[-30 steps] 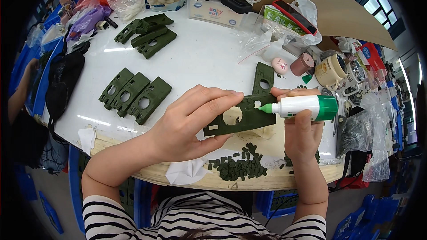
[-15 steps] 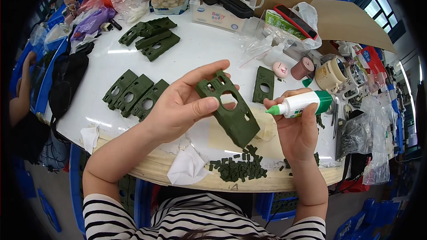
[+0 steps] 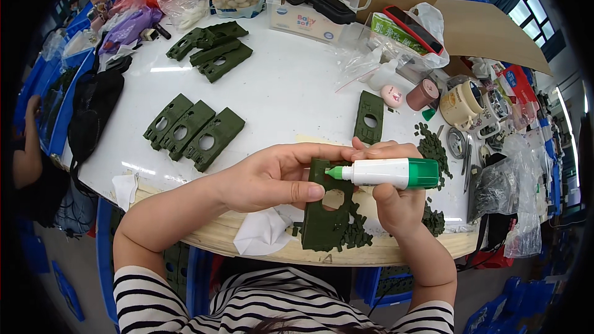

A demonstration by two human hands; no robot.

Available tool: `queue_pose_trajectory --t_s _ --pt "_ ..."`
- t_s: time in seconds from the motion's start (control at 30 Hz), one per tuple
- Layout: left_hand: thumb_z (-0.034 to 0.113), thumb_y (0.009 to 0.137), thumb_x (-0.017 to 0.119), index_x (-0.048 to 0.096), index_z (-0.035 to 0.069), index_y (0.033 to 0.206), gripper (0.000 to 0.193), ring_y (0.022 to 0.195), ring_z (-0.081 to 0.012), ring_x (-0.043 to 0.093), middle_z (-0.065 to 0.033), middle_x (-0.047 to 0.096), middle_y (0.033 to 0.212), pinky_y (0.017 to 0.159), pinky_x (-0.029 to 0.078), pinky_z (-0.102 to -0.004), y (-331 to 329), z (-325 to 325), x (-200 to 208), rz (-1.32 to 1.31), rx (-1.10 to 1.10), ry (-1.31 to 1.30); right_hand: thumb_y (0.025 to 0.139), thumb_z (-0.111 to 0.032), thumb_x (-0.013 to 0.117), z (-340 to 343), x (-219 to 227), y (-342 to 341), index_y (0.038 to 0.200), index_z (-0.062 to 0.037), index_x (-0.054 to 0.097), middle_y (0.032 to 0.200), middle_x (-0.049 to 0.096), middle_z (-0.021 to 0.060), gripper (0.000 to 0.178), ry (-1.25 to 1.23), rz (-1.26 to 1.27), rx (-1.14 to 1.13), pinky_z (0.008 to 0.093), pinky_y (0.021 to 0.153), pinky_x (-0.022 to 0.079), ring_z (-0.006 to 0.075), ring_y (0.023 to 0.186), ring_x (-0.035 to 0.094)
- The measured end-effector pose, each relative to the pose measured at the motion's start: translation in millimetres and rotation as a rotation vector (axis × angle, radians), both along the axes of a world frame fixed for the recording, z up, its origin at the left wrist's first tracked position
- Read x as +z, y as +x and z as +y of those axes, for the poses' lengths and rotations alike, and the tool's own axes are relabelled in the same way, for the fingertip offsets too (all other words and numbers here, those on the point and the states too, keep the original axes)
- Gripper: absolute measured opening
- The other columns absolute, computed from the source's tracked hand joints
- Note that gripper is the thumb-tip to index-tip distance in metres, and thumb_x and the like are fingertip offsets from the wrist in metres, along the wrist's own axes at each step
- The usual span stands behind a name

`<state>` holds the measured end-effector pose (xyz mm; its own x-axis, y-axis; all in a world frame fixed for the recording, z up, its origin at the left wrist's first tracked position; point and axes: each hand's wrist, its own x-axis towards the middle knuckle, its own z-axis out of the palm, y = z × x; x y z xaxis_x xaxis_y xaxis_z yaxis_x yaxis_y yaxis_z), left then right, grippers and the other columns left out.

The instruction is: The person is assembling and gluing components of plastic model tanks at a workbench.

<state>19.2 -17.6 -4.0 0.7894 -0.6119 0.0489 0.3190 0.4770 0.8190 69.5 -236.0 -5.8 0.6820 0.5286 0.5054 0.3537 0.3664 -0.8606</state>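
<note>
My left hand (image 3: 278,176) grips a dark green plastic model hull (image 3: 325,226), which has a large round hole and is held upright over the table's near edge. My right hand (image 3: 402,204) is closed around a white glue bottle (image 3: 380,173) with a green cap end. Its green nozzle points left and meets the upper part of the hull, near my left fingers. Behind and below the hull lies a heap of small dark green pieces (image 3: 357,229), partly hidden by it. Another green hull (image 3: 369,117) lies flat just beyond my right hand.
Three green hulls (image 3: 213,139) lie side by side at left, with more hulls (image 3: 219,62) farther back. Small green parts (image 3: 433,148) are piled at right near tweezers (image 3: 467,154) and a mug (image 3: 461,105). A white paper (image 3: 263,232) lies at the front edge.
The hull has turned over end and come down in my left hand. My right hand has moved left, bringing the glue bottle's nozzle onto the hull.
</note>
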Motion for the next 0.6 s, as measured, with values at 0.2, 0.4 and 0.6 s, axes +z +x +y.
queue_pose_trajectory --t_s 0.2,0.4,0.6 --pt "0.004 0.094 0.054 0.033 0.003 0.143 0.053 0.11 -0.0155 0.057 -0.01 0.049 0.131 0.093 0.049 -0.0308 1.2 -0.5 -2.1 -0.019 -0.01 -0.016 0.084 -0.022 0.072 -0.3 -0.7 0.8 0.114 0.0006 0.056 0.107 0.058 0.0095 0.041 0.002 0.002 0.001 0.0455 0.107 0.037 0.0189 0.103 0.058" --pt "0.004 0.094 0.053 0.033 0.003 0.143 0.053 0.11 -0.0159 0.057 -0.01 0.049 0.132 0.094 0.049 -0.0319 1.1 -0.8 -1.0 -0.001 -0.011 -0.025 0.084 -0.021 0.072 0.0 -0.3 0.1 0.113 0.0002 0.057 0.107 0.058 0.0094 0.039 -0.011 0.0 -0.011 0.0456 0.107 0.038 0.0194 0.104 0.057" --pt "0.004 0.094 0.054 0.034 0.003 0.142 0.052 0.109 -0.0154 0.057 -0.0095 0.05 0.13 0.093 0.05 -0.0315 1.0 -0.3 -0.2 0.0 -0.011 -0.015 0.084 -0.02 0.071 -0.6 -0.7 0.8 0.113 0.0001 0.057 0.106 0.059 0.0097 0.038 -0.019 -0.017 -0.011 0.0458 0.106 0.038 0.0198 0.104 0.057"
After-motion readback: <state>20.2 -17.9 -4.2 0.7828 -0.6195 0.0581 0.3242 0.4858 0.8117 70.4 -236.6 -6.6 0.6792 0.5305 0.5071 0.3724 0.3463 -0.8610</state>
